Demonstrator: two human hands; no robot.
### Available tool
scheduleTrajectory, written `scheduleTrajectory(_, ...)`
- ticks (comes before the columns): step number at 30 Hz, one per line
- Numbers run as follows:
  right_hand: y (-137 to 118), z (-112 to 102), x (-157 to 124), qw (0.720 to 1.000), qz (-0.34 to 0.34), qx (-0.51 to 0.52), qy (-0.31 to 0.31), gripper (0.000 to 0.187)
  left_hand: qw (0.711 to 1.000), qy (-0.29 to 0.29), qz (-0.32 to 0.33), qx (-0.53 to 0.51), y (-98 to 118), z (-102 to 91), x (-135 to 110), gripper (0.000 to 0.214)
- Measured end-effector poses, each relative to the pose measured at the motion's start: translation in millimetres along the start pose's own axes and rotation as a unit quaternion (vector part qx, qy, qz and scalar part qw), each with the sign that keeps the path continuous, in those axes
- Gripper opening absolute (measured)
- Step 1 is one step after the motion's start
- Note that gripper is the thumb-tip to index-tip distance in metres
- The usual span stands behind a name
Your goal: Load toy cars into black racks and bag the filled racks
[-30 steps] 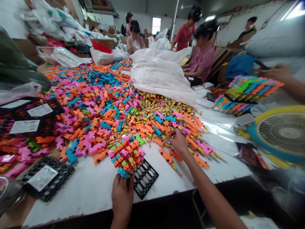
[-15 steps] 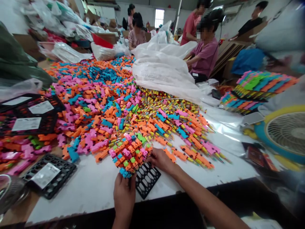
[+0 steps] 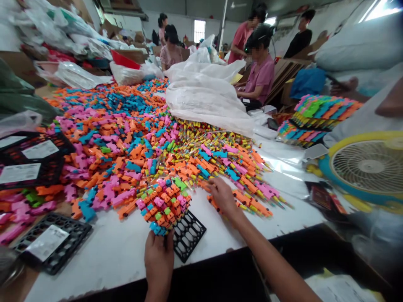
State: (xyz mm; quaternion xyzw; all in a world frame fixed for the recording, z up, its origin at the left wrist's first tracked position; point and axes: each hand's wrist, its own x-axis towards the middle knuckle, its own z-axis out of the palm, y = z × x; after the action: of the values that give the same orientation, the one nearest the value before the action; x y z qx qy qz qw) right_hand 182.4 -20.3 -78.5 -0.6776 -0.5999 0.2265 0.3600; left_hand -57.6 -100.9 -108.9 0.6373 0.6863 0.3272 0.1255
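Observation:
My left hand (image 3: pixel 160 256) grips the lower edge of a black plastic grid rack (image 3: pixel 190 237), tilted over the near edge of the table. Its left part is packed with rows of small toy cars (image 3: pixel 165 201) in orange, pink, blue and green; its right part shows bare slots. Off to the right of the rack, my right hand (image 3: pixel 223 196) has its fingertips closed at an orange toy car (image 3: pixel 204 183) among the loose ones. Several toy cars with yellow, clear-tipped stems (image 3: pixel 248 184) lie fanned out beyond this hand.
A big heap of loose toy cars (image 3: pixel 110 147) covers the left and middle of the table. Black racks with white labels (image 3: pixel 42 243) lie at left. White plastic sheeting (image 3: pixel 204 92), filled racks (image 3: pixel 324 109) and a fan (image 3: pixel 371 167) stand farther off. Co-workers (image 3: pixel 258 75) sit and stand behind.
My right hand has left the rack and moved up and right to the loose toy cars. My left hand still holds the rack. The whole view has shifted slightly.

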Motion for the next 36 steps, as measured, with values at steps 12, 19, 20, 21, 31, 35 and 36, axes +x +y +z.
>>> scheduleTrajectory(12, -8.4, -14.2, -21.9, 0.973, 0.082, 0.194, -0.098, 0.03, 0.995, -0.101, -0.022, 0.005, 4.6, -10.7, 18.1, 0.019)
scheduleTrajectory(19, -49.7, 35.2, -96.9, 0.871, 0.12, 0.388, -0.276, 0.031, 0.992, -0.111, 0.026, -0.048, -4.6, -12.1, 14.1, 0.019)
scheduleTrajectory(20, -52.5, 44.5, -100.9, 0.882, 0.123, 0.37, -0.263, 0.03, 0.992, -0.109, 0.025, -0.049, -3.7, -11.9, 13.2, 0.019)
scheduleTrajectory(21, -53.9, 52.8, -103.6, 0.896, 0.121, 0.348, -0.248, 0.03, 0.993, -0.108, 0.024, -0.052, -2.7, -11.8, 12.5, 0.019)
scheduleTrajectory(31, -55.2, 84.8, -114.2, 0.984, -0.141, 0.025, -0.106, 0.013, 0.993, -0.106, 0.021, -0.055, -3.2, -13.3, 10.6, 0.029)
scheduleTrajectory(35, -57.4, 69.0, -109.4, 0.984, -0.093, 0.056, -0.139, 0.012, 0.994, -0.091, 0.023, -0.063, -3.9, -11.0, 12.7, 0.028)
scheduleTrajectory(36, -53.9, 57.4, -107.9, 0.987, -0.072, 0.06, -0.132, 0.013, 0.994, -0.086, 0.024, -0.065, -4.3, -11.0, 12.0, 0.027)
